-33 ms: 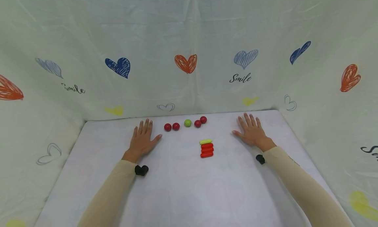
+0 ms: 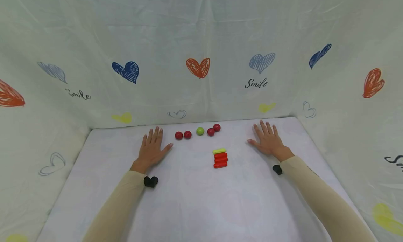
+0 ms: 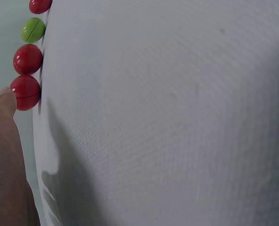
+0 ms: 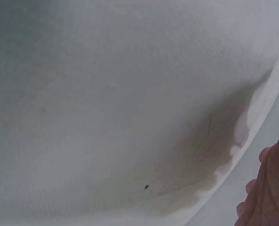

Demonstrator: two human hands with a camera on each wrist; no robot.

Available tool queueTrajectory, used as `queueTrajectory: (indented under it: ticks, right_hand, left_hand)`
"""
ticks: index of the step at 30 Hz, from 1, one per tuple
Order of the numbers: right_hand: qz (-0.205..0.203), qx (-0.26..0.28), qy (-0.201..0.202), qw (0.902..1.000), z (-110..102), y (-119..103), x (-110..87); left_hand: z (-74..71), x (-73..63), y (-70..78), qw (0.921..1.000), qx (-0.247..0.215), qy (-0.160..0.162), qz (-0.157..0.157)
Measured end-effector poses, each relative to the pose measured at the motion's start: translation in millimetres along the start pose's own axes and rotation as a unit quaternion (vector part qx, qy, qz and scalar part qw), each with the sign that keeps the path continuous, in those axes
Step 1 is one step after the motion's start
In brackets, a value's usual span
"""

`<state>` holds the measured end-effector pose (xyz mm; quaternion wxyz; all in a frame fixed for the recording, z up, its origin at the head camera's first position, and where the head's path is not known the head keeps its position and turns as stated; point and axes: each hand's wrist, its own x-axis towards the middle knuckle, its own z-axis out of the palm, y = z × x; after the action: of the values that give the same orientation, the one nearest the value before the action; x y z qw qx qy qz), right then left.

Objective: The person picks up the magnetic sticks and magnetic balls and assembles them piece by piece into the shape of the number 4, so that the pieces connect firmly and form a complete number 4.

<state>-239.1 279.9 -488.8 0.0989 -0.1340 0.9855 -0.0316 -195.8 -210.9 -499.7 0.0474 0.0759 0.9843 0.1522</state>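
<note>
My left hand [image 2: 150,151] is held palm down at the left of the white table, fingers straight and thumb out toward two red balls [image 2: 178,135]. In the left wrist view the thumb overlaps the nearest red ball [image 3: 25,93]. My right hand [image 2: 267,140] is spread the same way at the right, holding nothing. Between the hands a green ball [image 2: 200,131] and two more red balls [image 2: 211,132] line the far side. Nearer me, a yellow-green rod [image 2: 219,151] lies above three short red rods [image 2: 220,160], stacked side by side in a column.
A pale cloth wall printed with hearts [image 2: 198,68] rises behind the table's far edge and along both sides. The white tabletop [image 2: 201,200] stretches toward me. Black heart-shaped pieces [image 2: 151,181] sit at both wrists, beside beige sleeves [image 2: 119,203].
</note>
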Motion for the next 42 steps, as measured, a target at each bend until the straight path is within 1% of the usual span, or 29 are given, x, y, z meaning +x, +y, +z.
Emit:
queueTrajectory:
  ticks: [6, 10, 12, 16, 20, 22, 26, 29, 31, 34, 39, 42]
  right_hand:
    - [-0.007, 0.010, 0.010, 0.9999, -0.4, -6.0, 3.3]
    - [-0.021, 0.023, 0.016, 0.9994, 0.7, -17.2, 2.5]
    - [-0.029, 0.022, 0.018, 0.9992, 1.7, -24.0, 1.9]
    - [-0.056, 0.016, 0.034, 0.9977, 1.7, -39.8, 0.6]
    - [-0.088, -0.001, 0.048, 0.9950, 4.1, -57.0, 1.5]
    - [-0.106, -0.006, 0.053, 0.9929, 5.1, -65.1, 2.2]
    - [-0.148, -0.002, 0.059, 0.9872, 5.9, -81.0, 1.6]
    - [-0.174, 0.012, 0.062, 0.9827, 5.9, -91.2, 0.0]
    - [-0.186, 0.021, 0.063, 0.9804, 6.0, -96.0, -0.5]
    - [-0.197, 0.034, 0.065, 0.9776, 7.1, -100.8, 0.6]
    - [-0.220, 0.046, 0.072, 0.9717, 9.9, -104.4, 6.4]
    - [-0.235, 0.056, 0.067, 0.9680, 9.8, -105.8, 9.9]
  left_hand:
    - [-0.3, 2.6, 2.0, 1.0000, -0.002, 0.003, 0.002]
    - [1.1, 4.7, 5.0, 1.0000, -0.008, 0.002, 0.004]
    - [2.1, 5.7, 7.8, 0.9999, -0.009, 0.005, 0.009]
    - [3.6, 9.1, 16.3, 0.9995, -0.014, 0.017, 0.023]
    - [4.9, 12.9, 24.9, 0.9990, -0.013, 0.027, 0.032]
    - [5.6, 14.4, 28.7, 0.9989, -0.015, 0.033, 0.031]
    - [7.8, 17.3, 34.6, 0.9976, -0.027, 0.057, 0.028]
    - [9.9, 19.6, 38.7, 0.9961, -0.042, 0.072, 0.029]
    - [11.6, 21.2, 41.5, 0.9956, -0.048, 0.074, 0.029]
    - [13.4, 23.1, 45.4, 0.9953, -0.050, 0.077, 0.030]
    - [14.4, 24.3, 50.9, 0.9942, -0.043, 0.094, 0.030]
    - [15.0, 25.0, 53.0, 0.9936, -0.035, 0.104, 0.027]
